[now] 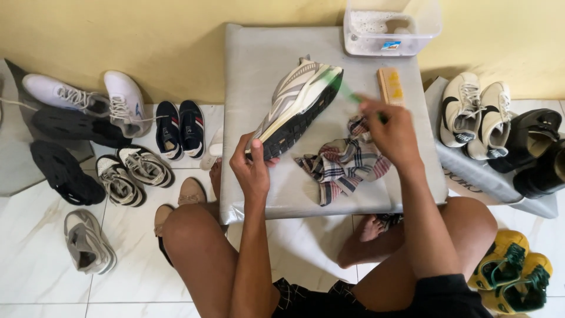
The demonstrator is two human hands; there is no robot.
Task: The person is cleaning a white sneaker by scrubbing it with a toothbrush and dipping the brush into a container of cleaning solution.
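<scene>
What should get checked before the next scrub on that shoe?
1. Grey and white running shoe held firmly: ok, the left hand grips its heel end, sole turned toward the person.
2. Green-handled brush in hand: ok, the right hand holds it, its blurred tip at the shoe's sole edge.
3. Checked red, white and blue cloth within reach: ok, it lies crumpled on the grey padded table under the right hand.
4. Clear plastic tub close by: ok, at the table's far edge.
5. What the tub contains: cannot tell.
6. Wooden-backed scrub brush spare: ok, lying beside the shoe.
</scene>
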